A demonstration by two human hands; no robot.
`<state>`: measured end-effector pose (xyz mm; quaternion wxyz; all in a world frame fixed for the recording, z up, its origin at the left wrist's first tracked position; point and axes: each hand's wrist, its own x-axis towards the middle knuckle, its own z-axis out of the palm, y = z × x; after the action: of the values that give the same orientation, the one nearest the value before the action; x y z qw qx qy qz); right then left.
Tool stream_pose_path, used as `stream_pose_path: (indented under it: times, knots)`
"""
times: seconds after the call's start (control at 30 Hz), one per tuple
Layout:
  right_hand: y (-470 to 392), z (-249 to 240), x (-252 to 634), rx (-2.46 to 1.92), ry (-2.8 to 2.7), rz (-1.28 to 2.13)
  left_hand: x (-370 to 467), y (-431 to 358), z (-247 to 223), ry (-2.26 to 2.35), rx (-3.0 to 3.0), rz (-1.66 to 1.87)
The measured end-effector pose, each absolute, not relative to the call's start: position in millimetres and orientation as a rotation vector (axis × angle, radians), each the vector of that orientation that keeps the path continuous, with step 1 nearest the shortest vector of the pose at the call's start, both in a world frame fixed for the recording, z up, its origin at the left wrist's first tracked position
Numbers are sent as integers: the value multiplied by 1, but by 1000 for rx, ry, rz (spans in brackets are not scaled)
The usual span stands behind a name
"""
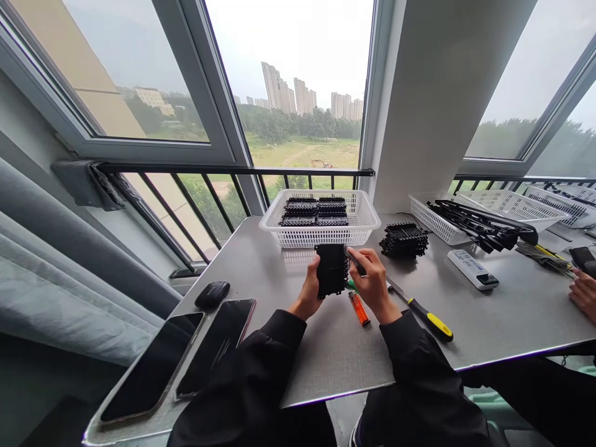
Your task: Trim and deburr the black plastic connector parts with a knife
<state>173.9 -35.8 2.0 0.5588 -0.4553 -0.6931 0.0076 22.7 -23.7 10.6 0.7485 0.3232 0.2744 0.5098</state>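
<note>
My left hand is closed round the left edge of a flat black plastic part with a row of small teeth down its right side. It is held up above the table, in front of the white basket. At that toothed edge, my right hand grips a small dark tool, its tip by the part's upper right corner; its exact kind is hidden by the fingers. Under the hands lies an orange lighter, with something green near it. A yellow-and-black handled screwdriver rests right of my right wrist.
The white basket holds several similar black parts. More are stacked to its right. Two phones and a black case lie left. A white device, baskets of black pieces and another person's hand are right.
</note>
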Motion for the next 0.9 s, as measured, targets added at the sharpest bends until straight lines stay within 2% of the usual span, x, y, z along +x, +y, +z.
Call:
stream_pose_path:
  times: [0.33, 0.9]
  knots:
    - [-44, 1, 154, -1343, -1743, 21, 39, -34, 2, 589, 714, 1182]
    - [-47, 6, 142, -1084, -1778, 367, 27, -25, 6, 527, 566, 1219]
